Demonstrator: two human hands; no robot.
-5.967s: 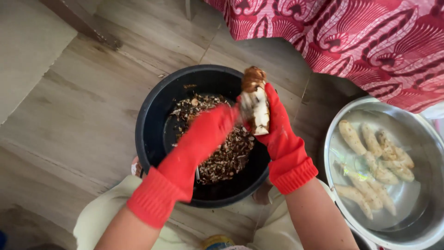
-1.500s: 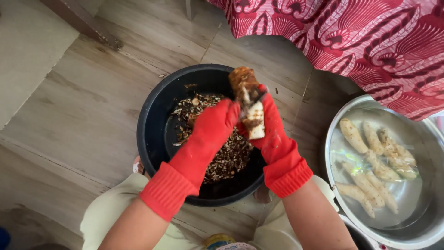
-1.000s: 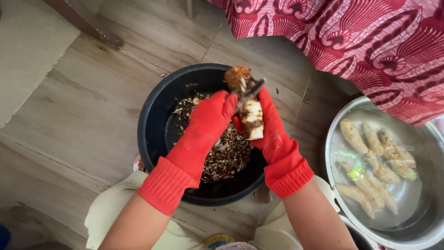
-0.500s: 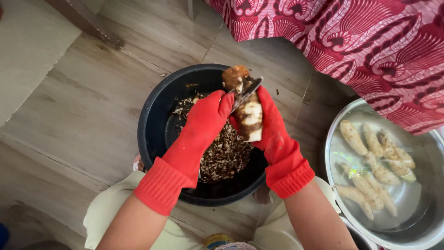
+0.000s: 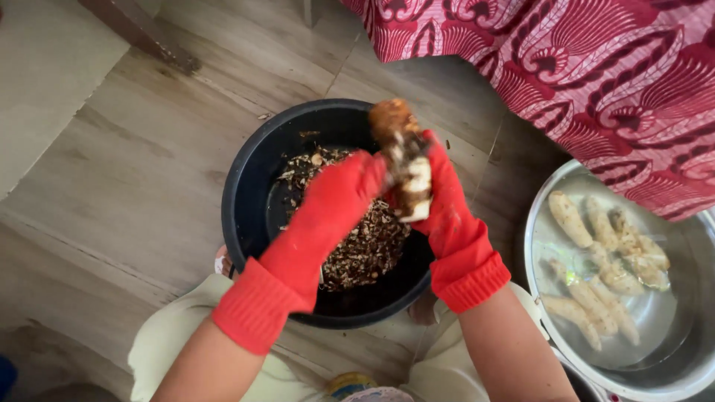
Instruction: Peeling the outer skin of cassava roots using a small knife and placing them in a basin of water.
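Your left hand [image 5: 350, 190] has slid down the tuber [image 5: 406, 160] gripped in your right hand [image 5: 447, 205]; peeling continues, so scrape again over the black basin [image 5: 253, 193].

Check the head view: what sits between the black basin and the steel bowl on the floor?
Head view: bare wood floor between the black basin and the steel bowl; above it, the right hand and forearm holding the half-peeled root.

grey plank floor [image 5: 134, 171] carries a black basin [image 5: 253, 186] and steel bowl [image 5: 538, 246].

Half-peeled brown root [image 5: 404, 162], upright, held above the black basin [image 5: 246, 186].
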